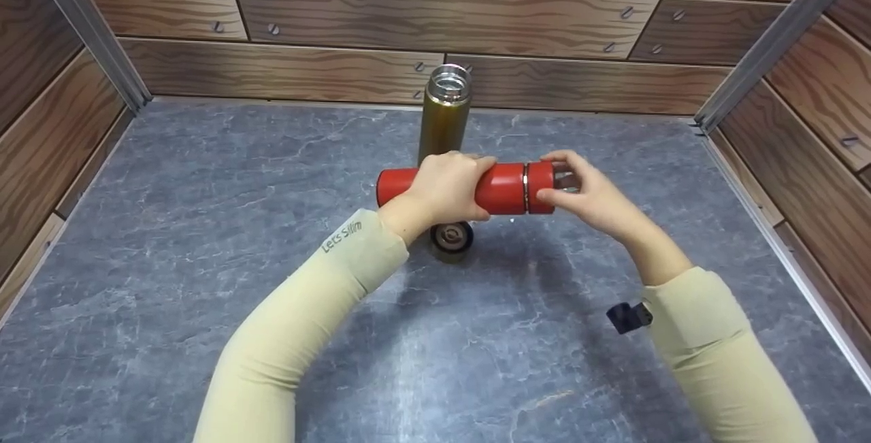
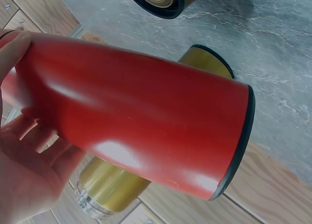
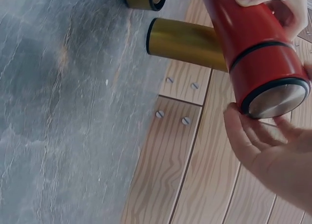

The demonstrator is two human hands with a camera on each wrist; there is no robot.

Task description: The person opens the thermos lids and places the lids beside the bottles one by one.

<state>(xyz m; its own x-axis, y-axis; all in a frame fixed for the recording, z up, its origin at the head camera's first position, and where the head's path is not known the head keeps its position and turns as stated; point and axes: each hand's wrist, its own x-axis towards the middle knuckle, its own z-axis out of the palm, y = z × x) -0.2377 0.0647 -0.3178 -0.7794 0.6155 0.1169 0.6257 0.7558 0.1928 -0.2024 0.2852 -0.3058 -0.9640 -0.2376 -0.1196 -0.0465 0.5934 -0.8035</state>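
Note:
A red thermos flask (image 1: 502, 189) lies sideways in the air above the table, its red lid (image 1: 541, 177) toward the right. Around the middle of its body my left hand (image 1: 446, 188) grips it. The thumb and fingers of my right hand (image 1: 602, 201) pinch the lid at its edge. A thin dark gap line with a silver edge runs between lid and body. In the right wrist view the lid shows a round silver end (image 3: 278, 101). Behind the red flask stands a gold thermos flask (image 1: 444, 123), upright and without a lid, its lower part hidden.
A gold lid (image 1: 451, 239) with a black rim lies on the grey marbled table (image 1: 204, 225), inner side up, just in front of the red flask. Wood-patterned panels (image 1: 435, 14) enclose the back and both sides. A small black device (image 1: 628, 318) sits by the right sleeve.

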